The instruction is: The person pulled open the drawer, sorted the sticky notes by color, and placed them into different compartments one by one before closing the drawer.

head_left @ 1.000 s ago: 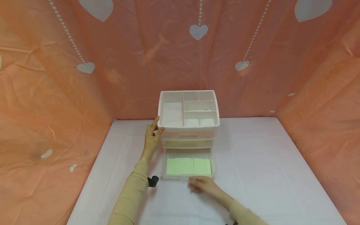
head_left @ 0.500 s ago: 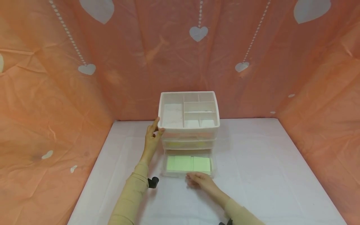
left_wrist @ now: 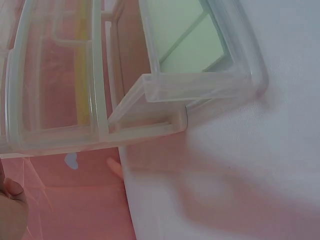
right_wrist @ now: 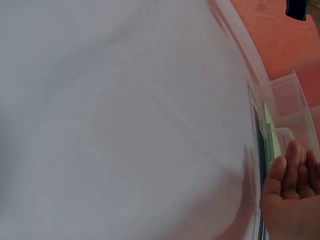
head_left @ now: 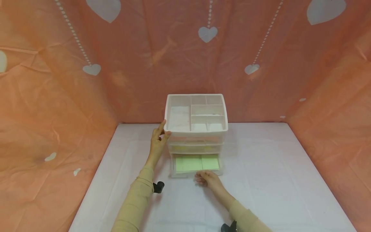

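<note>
A white plastic drawer unit [head_left: 195,131] stands at the back of the table. Its clear bottom drawer [head_left: 182,175] is partly pulled out, with pale green paper pads [head_left: 188,163] lying flat inside. My left hand [head_left: 156,146] touches the unit's front left corner, thumb at the front and a finger straight along the side. At the drawer's front wall, my right hand [head_left: 211,181] presses with its fingers together and only slightly bent; the right wrist view shows these fingers [right_wrist: 292,172] against the clear front. The left wrist view shows the drawer's side wall [left_wrist: 200,87] sticking out.
Open compartments [head_left: 178,117] form the unit's top. Something yellow [head_left: 180,148] shows through a closed drawer above the bottom one. White cloth [head_left: 269,180] covers the table. Orange sheets [head_left: 150,64] with white hearts hang at the back and sides.
My right hand has moved away from me with the bottom drawer, which has slid partway into the unit. My left hand has stayed at the corner.
</note>
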Motion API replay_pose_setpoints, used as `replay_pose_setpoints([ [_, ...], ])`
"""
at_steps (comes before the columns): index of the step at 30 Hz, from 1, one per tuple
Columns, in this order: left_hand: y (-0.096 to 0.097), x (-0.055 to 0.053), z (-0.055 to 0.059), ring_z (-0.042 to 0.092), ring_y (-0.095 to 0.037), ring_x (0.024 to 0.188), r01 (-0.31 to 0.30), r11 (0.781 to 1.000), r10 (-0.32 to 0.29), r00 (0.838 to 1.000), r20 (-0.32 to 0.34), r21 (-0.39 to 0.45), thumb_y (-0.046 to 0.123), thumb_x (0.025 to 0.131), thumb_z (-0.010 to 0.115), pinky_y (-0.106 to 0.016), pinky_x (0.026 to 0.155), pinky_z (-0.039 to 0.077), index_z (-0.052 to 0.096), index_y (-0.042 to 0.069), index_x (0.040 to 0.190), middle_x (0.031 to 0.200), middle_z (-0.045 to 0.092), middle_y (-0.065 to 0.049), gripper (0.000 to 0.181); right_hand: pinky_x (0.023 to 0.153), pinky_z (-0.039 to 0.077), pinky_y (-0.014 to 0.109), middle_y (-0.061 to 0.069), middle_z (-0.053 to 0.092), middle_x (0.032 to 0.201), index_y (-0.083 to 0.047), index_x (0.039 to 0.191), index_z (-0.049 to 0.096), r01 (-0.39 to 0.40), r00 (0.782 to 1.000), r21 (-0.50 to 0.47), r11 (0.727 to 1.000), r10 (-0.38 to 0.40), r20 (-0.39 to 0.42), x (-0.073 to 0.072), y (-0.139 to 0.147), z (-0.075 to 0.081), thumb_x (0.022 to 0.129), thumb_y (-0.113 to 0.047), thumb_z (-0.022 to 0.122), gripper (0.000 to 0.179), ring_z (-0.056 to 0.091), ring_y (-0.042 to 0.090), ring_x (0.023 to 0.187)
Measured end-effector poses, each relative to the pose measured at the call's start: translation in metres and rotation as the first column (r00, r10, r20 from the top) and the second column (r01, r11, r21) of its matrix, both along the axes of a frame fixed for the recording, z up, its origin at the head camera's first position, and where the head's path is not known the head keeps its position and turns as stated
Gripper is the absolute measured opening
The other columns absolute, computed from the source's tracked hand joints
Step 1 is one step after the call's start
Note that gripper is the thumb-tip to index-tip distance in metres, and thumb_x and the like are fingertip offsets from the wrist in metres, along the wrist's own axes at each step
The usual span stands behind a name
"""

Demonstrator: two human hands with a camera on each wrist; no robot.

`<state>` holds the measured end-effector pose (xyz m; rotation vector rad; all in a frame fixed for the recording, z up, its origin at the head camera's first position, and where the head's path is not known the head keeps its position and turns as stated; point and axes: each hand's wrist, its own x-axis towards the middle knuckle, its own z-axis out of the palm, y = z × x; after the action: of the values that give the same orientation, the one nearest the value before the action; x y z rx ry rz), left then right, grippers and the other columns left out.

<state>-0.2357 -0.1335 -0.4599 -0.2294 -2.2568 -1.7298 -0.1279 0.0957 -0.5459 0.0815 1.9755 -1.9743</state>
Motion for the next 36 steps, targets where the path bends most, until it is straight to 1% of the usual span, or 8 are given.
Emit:
replay_pose_setpoints([
  [7,0.002,-0.001,-0.002,0.044,-0.012,0.099,-0.001,1.0,0.001,1.0,-0.026,-0.003,0.037,0.088,0.057,-0.024,0.075,0.028,0.039,0.024,0.141,0.096,0.045,-0.001,0.057,0.086,0.052,0.031,0.022,0.062,0.117,0.01,0.122,0.052,-0.038,0.999,-0.019,0.999,0.039,0.013,-0.008,0.005,0.002,0.098,-0.025,0.046,0.043,0.064,0.009,0.09],
  [13,0.003,-0.001,-0.001,0.042,-0.008,0.096,-0.004,1.0,0.004,1.0,-0.005,0.017,0.021,0.089,0.059,-0.023,0.074,0.028,0.04,0.019,0.14,0.096,0.045,0.001,0.054,0.09,0.051,0.033,0.023,0.054,0.127,0.007,0.128,0.047,-0.014,0.999,-0.077,0.997,0.018,0.045,-0.018,0.0,-0.001,0.098,-0.032,0.045,0.049,0.063,0.013,0.1],
  [16,0.004,0.006,0.007,0.042,-0.011,0.097,-0.004,1.0,0.004,1.0,0.011,0.011,0.016,0.089,0.059,-0.022,0.074,0.027,0.039,0.013,0.141,0.096,0.044,-0.001,0.055,0.09,0.05,0.034,0.025,0.051,0.13,0.007,0.13,0.045,0.005,0.998,-0.1,0.995,0.0,0.057,-0.022,-0.003,-0.003,0.098,-0.032,0.045,0.05,0.062,0.017,0.104],
  [20,0.004,0.005,0.007,0.042,-0.012,0.097,-0.004,1.0,0.004,1.0,-0.005,0.002,0.02,0.09,0.058,-0.022,0.075,0.027,0.039,0.014,0.14,0.096,0.045,-0.002,0.055,0.091,0.05,0.033,0.026,0.047,0.134,0.006,0.131,0.043,0.024,0.998,-0.118,0.993,-0.017,0.062,-0.027,-0.007,-0.004,0.099,-0.032,0.044,0.049,0.061,0.019,0.106],
  [22,0.002,-0.001,-0.001,0.042,-0.009,0.096,0.0,1.0,0.0,1.0,-0.008,0.009,0.024,0.09,0.059,-0.022,0.074,0.028,0.04,0.019,0.141,0.096,0.044,0.0,0.055,0.091,0.05,0.033,0.026,0.043,0.136,0.005,0.133,0.04,0.027,0.998,-0.123,0.992,-0.019,0.064,-0.03,-0.01,-0.002,0.099,-0.031,0.043,0.049,0.061,0.018,0.105],
  [28,0.001,0.0,-0.001,0.043,-0.007,0.097,0.001,1.0,-0.001,1.0,-0.006,0.009,0.029,0.09,0.058,-0.023,0.074,0.028,0.04,0.023,0.14,0.095,0.043,0.004,0.054,0.093,0.049,0.033,0.026,0.03,0.145,0.002,0.141,0.029,0.015,0.997,-0.16,0.987,-0.002,0.077,-0.037,-0.014,0.002,0.1,-0.024,0.042,0.051,0.06,0.019,0.106],
  [32,0.001,0.0,0.0,0.044,-0.006,0.098,-0.004,1.0,0.004,1.0,0.004,0.001,0.027,0.09,0.058,-0.023,0.075,0.029,0.04,0.024,0.14,0.097,0.046,0.0,0.054,0.092,0.049,0.032,0.026,0.026,0.147,-0.001,0.144,0.025,0.013,0.997,-0.174,0.985,0.001,0.081,-0.043,-0.017,0.003,0.099,-0.022,0.043,0.053,0.059,0.021,0.106],
  [36,0.002,0.0,0.001,0.045,-0.011,0.099,-0.014,1.0,0.014,1.0,0.02,0.008,0.017,0.09,0.059,-0.022,0.075,0.028,0.04,0.018,0.14,0.097,0.046,-0.002,0.054,0.088,0.05,0.03,0.025,0.025,0.149,-0.004,0.145,0.023,-0.004,0.997,-0.163,0.987,0.018,0.082,-0.045,-0.018,0.003,0.099,-0.024,0.044,0.055,0.06,0.02,0.105],
])
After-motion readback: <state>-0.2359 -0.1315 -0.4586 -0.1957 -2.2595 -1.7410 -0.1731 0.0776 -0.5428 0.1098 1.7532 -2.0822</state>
